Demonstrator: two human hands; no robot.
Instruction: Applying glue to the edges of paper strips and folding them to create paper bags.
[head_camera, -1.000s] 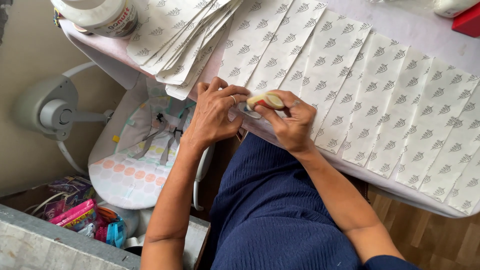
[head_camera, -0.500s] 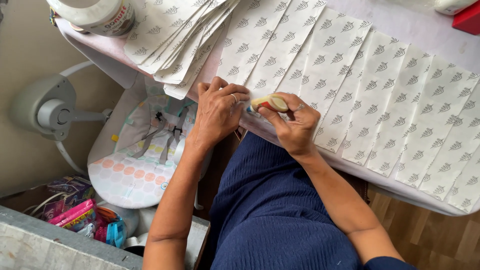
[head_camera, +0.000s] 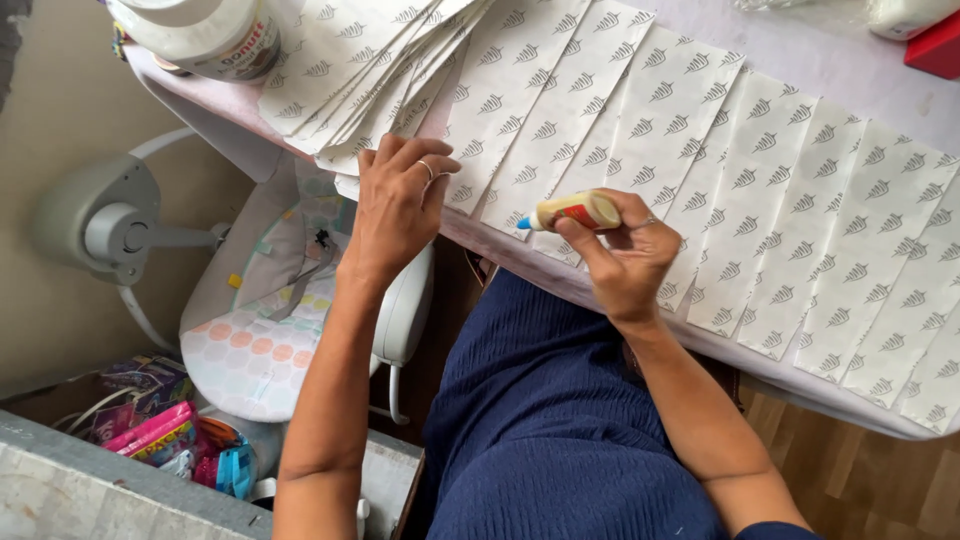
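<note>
Nearest the camera is a lap in dark blue cloth (head_camera: 560, 430), both forearms reaching up from it to the surface (head_camera: 830, 70). To the left and below lie a baby seat (head_camera: 270, 330) with a dotted pad, a grey fan-like stand (head_camera: 110, 225), and a box of bright packets (head_camera: 160, 435).

The right hand (head_camera: 625, 255) has its grip closed around a small glue bottle (head_camera: 572, 211), held sideways over the near edge of the surface, its blue tip pointing left toward the other hand. The left hand (head_camera: 400, 205), a ring on one finger, rests palm-down with curled fingers on the edge of a paper strip (head_camera: 500, 110); it holds nothing that can be seen.

Beyond, white strips printed with small leaf marks lie side by side across the surface (head_camera: 760, 190). A fanned stack of them (head_camera: 370, 70) sits at the far left, just beside a white jar (head_camera: 205, 35). A red box (head_camera: 938, 50) is at the far right corner.
</note>
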